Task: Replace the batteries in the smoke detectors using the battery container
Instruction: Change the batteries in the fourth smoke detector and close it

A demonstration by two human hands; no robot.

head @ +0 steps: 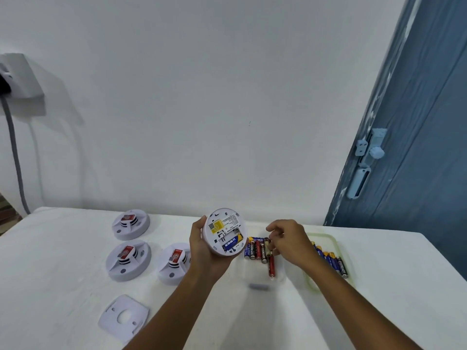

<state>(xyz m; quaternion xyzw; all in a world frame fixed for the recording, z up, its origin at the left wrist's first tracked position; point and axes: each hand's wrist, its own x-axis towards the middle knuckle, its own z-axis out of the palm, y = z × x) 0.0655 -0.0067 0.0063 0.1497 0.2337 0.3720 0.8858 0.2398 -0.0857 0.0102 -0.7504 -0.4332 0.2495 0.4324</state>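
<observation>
1. The left hand (202, 248) holds a round white detector (225, 231) up off the table, back side facing us, fingers curled round its left edge and underside.
2. Its battery bay is open; one blue battery (232, 243) lies in it, with a yellow label above.
3. The right hand (290, 242) reaches into a clear container (262, 279) just right of the detector, fingertips drawn together and pinching a battery (268, 246) from the row there.
4. That row holds red, blue and black batteries side by side; one red battery (271, 267) lies nearer us.
5. A lid (328, 261) with a pale green rim sits right of the container, more batteries lying on it, partly hidden by the right wrist.
6. Three more detectors (129, 258) rest on the white table (63, 286) at left, each with a red tag.
7. A white mounting plate (123, 315) lies flat nearer us.
</observation>
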